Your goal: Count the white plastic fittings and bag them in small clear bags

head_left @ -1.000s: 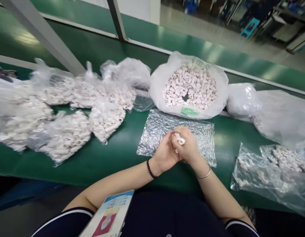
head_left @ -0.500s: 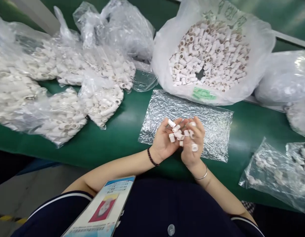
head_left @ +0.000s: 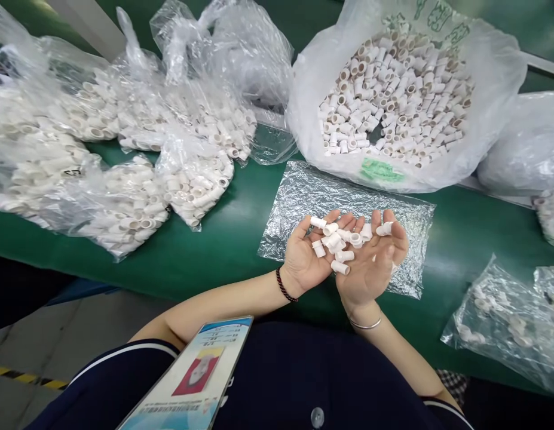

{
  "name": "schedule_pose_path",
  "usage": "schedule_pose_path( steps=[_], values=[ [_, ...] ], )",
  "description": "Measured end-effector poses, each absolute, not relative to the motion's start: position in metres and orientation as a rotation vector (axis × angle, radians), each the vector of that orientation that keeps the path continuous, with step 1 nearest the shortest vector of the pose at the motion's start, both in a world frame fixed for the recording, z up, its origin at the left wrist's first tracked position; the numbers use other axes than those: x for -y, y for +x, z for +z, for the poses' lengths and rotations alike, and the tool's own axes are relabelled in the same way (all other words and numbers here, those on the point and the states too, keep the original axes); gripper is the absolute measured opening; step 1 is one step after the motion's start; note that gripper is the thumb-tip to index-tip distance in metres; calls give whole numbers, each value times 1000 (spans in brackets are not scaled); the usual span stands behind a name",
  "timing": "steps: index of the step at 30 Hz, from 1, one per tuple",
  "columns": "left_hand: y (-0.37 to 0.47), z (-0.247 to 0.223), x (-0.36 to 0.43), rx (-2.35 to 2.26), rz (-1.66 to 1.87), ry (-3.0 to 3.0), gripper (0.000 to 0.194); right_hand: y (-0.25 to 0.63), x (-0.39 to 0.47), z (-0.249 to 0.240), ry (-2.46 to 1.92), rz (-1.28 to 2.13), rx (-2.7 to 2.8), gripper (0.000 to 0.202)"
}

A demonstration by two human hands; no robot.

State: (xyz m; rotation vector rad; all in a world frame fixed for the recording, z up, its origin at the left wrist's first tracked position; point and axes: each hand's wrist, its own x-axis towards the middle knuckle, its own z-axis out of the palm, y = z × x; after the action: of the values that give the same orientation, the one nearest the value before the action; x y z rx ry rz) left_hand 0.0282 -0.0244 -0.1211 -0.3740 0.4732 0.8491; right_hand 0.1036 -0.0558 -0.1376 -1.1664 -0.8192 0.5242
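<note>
Left grip (head_left: pixel 301 263): we hold it palm-up, loosely cupped, white fittings (head_left: pixel 333 242) heaped on it
Right grip (head_left: pixel 361 280): beside the left, fingers uncurled, more fittings resting along them
Flat plastic bag (head_left: pixel 299 185): beneath our grips, on the tabletop (head_left: pixel 245 233)
Large open bag (head_left: pixel 310 89): beyond our grips, bearing similar fittings

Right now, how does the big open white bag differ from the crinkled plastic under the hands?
The open white bag bulges around many white pieces; the crinkled plastic lies flat. The bag is cloudy with green marks; the plastic is clear and shiny. The bag looks larger than the plastic. Both rest on the green table.
</note>
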Motion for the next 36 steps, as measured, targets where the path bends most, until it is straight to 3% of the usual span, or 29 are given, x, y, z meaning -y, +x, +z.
schedule_pose_path(
  steps=[7, 17, 23, 36],
  values=[
    [31, -127, 20, -543, 953, -134, 48, 109, 52, -157, -1332, 403, 1076, 50],
    [33, -131, 14, -594, 1028, 59, 46, 102, 56, -165, -1318, 498, 1100, 50],
    [38, -131, 17, -584, 1084, 196, 55, 104, 51, -171, -1296, 491, 1096, 58],
    [19, -161, 4, -892, 1493, 816, 33, 112, 49, -180, -1390, 542, 956, 46]
  ],
)
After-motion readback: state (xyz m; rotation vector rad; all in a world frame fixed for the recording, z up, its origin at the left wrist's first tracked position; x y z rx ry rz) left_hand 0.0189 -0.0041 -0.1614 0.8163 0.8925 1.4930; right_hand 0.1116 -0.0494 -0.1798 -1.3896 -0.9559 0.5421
